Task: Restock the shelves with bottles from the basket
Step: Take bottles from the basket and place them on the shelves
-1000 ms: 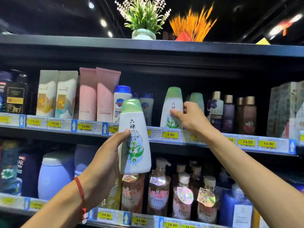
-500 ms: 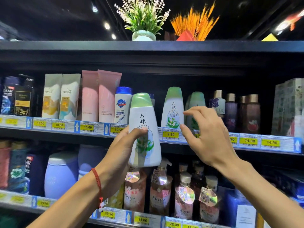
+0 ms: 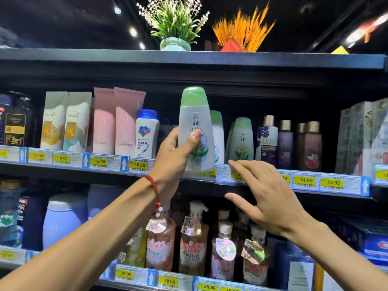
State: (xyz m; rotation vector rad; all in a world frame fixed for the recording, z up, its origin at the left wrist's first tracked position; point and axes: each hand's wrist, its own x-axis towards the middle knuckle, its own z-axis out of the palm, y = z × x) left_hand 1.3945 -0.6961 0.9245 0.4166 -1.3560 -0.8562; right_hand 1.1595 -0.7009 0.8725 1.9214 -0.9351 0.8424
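Note:
My left hand (image 3: 174, 156) grips a white bottle with a green cap (image 3: 195, 122), held upright in front of the upper shelf (image 3: 69, 162), its base level with the price rail. Behind it stands a matching bottle (image 3: 218, 135), mostly hidden, and a second one (image 3: 241, 139) to its right. My right hand (image 3: 266, 196) hovers open below the shelf edge, fingers spread, index tip near the price rail under those bottles. It holds nothing. No basket is in view.
On the upper shelf stand a blue-capped bottle (image 3: 146, 133), pink tubes (image 3: 117, 120), purple and brown bottles (image 3: 285, 143), and boxes (image 3: 361, 137) at far right. Pump bottles (image 3: 193, 240) fill the lower shelf. Potted plants (image 3: 175, 24) sit on top.
My left hand raised the bottle and carried it right, up to the shelf opening. My right hand left the shelved bottles and dropped below the shelf edge, fingers open.

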